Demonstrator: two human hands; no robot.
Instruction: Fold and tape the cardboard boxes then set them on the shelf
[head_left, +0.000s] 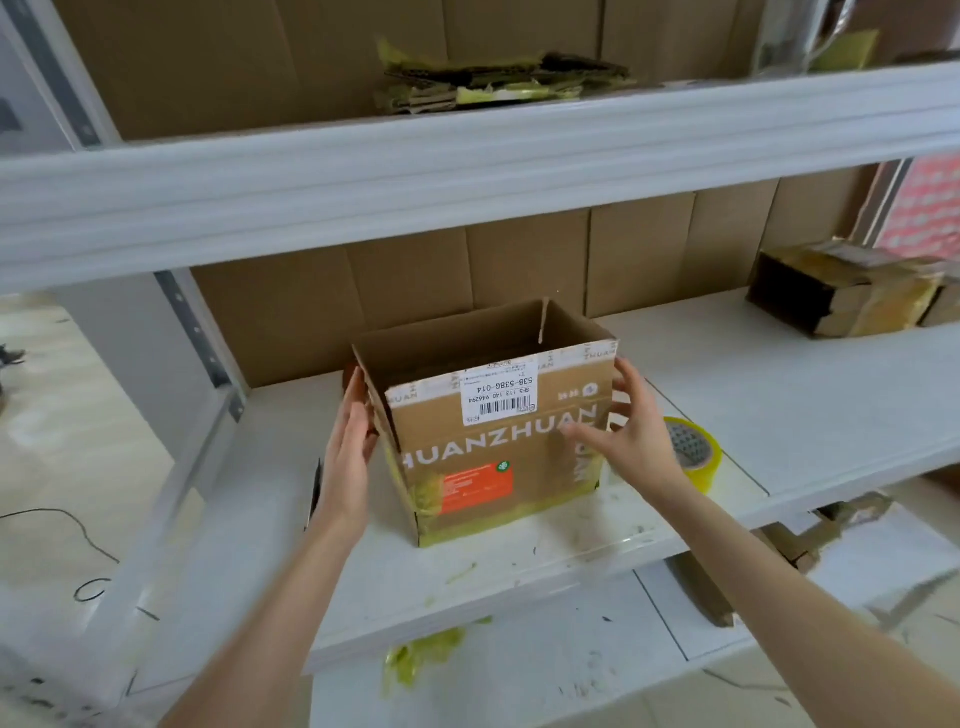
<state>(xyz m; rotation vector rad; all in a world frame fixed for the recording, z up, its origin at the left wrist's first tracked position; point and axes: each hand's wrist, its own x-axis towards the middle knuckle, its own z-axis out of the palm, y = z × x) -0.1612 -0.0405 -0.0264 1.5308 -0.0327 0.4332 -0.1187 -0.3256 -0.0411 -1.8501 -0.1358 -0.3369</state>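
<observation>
Cardboard box (488, 447), open-topped, upright on the white shelf (753, 395): we judge it light, stiff-walled but crushable, best clasped by opposite sides, where our left grip (353, 431) lies flat-fingered and our right grip (634, 431) is spread.

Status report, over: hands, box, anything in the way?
Left grip flat against box, left side; right grip spread at its right corner. Box upright on shelf, top open. Tape roll close on right.
</observation>
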